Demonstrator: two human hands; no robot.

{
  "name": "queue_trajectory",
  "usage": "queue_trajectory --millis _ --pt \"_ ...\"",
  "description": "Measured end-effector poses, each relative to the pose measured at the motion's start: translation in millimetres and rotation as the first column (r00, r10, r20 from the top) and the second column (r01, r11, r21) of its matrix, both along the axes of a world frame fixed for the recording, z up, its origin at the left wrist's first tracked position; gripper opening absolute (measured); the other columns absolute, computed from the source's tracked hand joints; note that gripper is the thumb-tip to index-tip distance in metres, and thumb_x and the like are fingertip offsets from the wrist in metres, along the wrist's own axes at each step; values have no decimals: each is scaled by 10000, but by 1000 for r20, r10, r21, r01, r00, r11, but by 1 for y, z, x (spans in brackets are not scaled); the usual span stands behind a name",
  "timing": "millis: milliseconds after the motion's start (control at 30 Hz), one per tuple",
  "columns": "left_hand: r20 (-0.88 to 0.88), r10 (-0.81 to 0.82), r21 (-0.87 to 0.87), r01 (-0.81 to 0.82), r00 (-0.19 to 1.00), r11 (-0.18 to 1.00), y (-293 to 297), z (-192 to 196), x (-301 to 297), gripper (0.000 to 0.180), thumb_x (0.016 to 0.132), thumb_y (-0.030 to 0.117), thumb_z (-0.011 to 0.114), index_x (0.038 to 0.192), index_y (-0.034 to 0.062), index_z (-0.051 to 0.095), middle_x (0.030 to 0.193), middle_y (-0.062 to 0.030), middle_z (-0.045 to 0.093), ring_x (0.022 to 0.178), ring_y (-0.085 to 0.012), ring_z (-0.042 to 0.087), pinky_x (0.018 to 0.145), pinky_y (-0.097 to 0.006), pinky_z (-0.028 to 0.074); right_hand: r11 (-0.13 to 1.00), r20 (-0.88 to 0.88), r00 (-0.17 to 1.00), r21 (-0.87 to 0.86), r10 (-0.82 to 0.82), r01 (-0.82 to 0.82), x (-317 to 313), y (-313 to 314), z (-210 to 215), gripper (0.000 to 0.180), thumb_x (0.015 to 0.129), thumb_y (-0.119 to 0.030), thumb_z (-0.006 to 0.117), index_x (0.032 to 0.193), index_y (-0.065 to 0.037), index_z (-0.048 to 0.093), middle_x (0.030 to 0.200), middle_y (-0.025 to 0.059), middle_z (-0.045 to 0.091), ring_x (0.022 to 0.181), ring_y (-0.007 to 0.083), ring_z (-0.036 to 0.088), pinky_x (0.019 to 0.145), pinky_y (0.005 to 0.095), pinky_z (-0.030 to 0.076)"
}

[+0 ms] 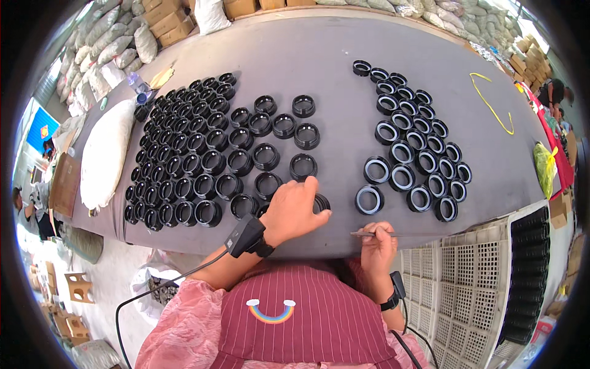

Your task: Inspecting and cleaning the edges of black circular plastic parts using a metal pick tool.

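The left hand [296, 209] is lying palm-down at lower centre of the frame, its fingers curling over a black ring [321, 202] sitting on the grey worktop [332, 61]; the ring is mostly hidden beneath them. The right hand [376, 246] is hovering just below and to the right, at the worktop's near edge, its fingers pinching a thin metal tool [369, 234] pointing left. A block of plain black rings [184, 160] is filling the left of the frame. Rings with pale inserts [418, 154] are lying at the right. A white crate [455, 277] is standing at lower right.
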State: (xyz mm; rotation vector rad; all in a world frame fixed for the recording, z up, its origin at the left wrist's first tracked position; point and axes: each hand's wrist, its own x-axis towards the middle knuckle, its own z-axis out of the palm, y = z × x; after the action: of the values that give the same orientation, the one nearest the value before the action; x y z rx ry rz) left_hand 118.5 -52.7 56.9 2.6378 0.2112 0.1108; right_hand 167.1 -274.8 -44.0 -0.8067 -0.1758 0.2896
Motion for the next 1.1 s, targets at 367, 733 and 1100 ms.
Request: queue_trajectory --millis 367,733,1100 --pt "202 -91 460 -12 975 888 1 -9 55 524 708 357 852 1006 49 549 971 -103 543 959 -311 569 827 -414 504 992 35 999 124 30 -34 4 -7 3 147 954 -119 561 844 -22 558 800 106 575 746 204 541 789 369 489" --pt "295 -278 -139 329 914 934 -54 -50 45 693 695 220 867 1256 19 514 1250 -194 586 1151 -405 575 979 -468 473 975 67 978 -91 -198 203 32 -15 5 130 1017 -107 544 966 -7 608 883 60 633 749 137 605 1090 468 451" --pt "336 -233 -307 340 912 889 -26 -70 -34 460 759 119 829 1136 33 580 1415 -230 499 1247 -422 551 1023 -445 479 818 468 867 -558 168 142 -9 0 19 109 951 -61 576 861 -34 630 745 51 636 762 130 564 1005 387 464"
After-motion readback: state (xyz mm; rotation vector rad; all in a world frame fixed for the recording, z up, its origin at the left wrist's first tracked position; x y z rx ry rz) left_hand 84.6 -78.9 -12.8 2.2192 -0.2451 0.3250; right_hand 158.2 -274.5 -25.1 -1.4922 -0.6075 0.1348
